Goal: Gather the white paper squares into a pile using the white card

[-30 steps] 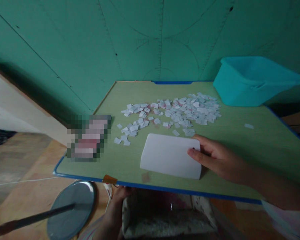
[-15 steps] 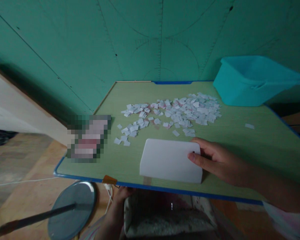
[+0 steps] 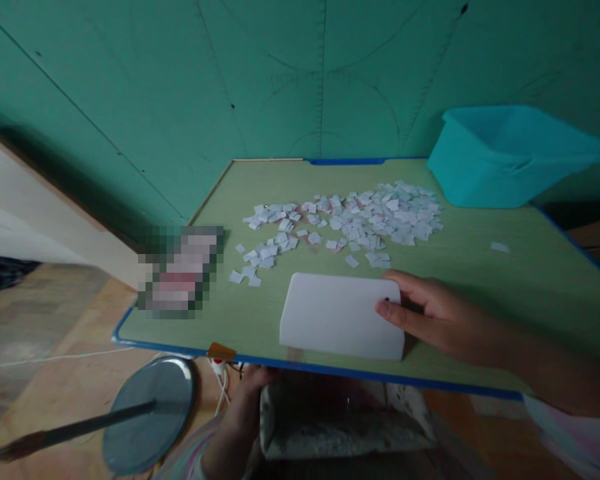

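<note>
My right hand is closed on the right end of a white plastic scraper, thumb on top beside a small dark hole. The scraper, a flat plate with rounded corners, is over the table's front edge area. Beyond it, many small white paper pieces lie spread on the green table, densest at the right. Below the front edge, my left hand is at the left side of a stained whitish container. Its fingers are mostly hidden, so I cannot tell whether they grip the container.
A turquoise bin stands at the back right. One loose paper piece lies in front of it. A pixelated flat item is at the left edge. A round grey base with a pole stands on the floor, near white cables.
The view has tilted slightly, so the table appears a little higher. My left hand and the container have shifted slightly right and up. My right hand keeps its hold on the scraper.
</note>
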### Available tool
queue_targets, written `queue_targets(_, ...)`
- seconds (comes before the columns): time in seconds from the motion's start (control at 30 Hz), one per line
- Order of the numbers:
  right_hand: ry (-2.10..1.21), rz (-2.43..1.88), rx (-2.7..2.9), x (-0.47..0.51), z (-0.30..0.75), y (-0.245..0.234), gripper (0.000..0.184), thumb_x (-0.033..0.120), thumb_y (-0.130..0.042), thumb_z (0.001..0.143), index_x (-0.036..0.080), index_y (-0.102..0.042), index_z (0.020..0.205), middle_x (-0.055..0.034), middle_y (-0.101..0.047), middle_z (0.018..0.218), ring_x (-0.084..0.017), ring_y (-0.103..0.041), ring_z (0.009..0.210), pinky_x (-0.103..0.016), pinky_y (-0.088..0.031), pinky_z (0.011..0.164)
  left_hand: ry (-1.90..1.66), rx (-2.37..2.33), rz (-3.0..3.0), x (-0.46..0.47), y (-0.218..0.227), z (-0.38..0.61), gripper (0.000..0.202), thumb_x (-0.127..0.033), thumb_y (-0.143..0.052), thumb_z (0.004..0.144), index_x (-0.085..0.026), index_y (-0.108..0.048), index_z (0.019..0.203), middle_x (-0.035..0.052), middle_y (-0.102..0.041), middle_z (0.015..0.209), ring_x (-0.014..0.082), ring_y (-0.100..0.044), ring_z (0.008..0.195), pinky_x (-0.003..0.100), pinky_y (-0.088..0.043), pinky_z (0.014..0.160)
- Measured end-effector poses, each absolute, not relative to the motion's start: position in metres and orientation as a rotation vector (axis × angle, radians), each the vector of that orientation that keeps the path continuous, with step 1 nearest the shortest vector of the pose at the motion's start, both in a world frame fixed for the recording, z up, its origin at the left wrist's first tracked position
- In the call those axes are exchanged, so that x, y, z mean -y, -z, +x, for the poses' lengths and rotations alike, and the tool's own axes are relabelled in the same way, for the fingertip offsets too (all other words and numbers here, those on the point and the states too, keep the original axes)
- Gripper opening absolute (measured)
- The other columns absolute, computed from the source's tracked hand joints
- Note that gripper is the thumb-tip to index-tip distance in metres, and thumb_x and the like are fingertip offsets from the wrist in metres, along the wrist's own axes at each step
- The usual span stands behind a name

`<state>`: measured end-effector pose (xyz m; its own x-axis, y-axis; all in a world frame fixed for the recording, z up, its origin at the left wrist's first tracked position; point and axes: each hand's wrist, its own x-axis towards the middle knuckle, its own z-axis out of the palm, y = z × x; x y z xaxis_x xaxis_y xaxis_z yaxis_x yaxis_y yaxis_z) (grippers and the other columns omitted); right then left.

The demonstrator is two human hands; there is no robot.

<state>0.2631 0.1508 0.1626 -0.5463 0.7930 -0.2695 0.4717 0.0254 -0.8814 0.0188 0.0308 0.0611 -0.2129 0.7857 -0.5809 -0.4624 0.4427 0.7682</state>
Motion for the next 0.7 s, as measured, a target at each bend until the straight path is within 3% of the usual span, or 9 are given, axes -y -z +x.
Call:
queue_targets(0.3, -1.537, -1.271, 1.997, -0.151, 0.265, -0.162, 0.03, 0.05, -0.049, 0.084, 0.021, -0.053, 0.081, -0.0003, -0.062, 0.07, -0.014, -0.058, 0.063, -0.024, -0.043, 0.05, -1.161, -1.38, 0.367, -0.025, -0.059, 0.019, 0.022, -0.033, -0.072, 0.063, -0.028, -0.069, 0.084, -0.0015, -0.075, 0.086, 0.0264, -0.063, 0.104, 0.032, -0.054, 0.084)
queue_targets(0.47, -1.696, -1.21, 1.9, -0.151, 0.265, -0.166, 0.027, 0.048, -0.051, 0.083, 0.021, -0.052, 0.083, -0.0008, -0.063, 0.077, -0.014, -0.06, 0.07, -0.025, -0.047, 0.056, -1.173, -1.394, 0.387, -0.028, -0.048, 0.016, 0.017, -0.031, -0.073, 0.059, -0.026, -0.067, 0.074, -0.0017, -0.074, 0.077, 0.0262, -0.064, 0.099, 0.03, -0.053, 0.082)
queue_targets(0.7, -1.577, -1.242, 1.757, -0.157, 0.261, -0.166, 0.025, 0.046, -0.054, 0.081, 0.021, -0.051, 0.083, -0.0005, -0.06, 0.076, -0.013, -0.057, 0.067, -0.024, -0.045, 0.054, -1.201, -1.448, 0.325, -0.023, -0.054, 0.017, 0.019, -0.027, -0.073, 0.058, -0.026, -0.065, 0.074, -0.0001, -0.075, 0.081, 0.0252, -0.061, 0.105, 0.03, -0.051, 0.085)
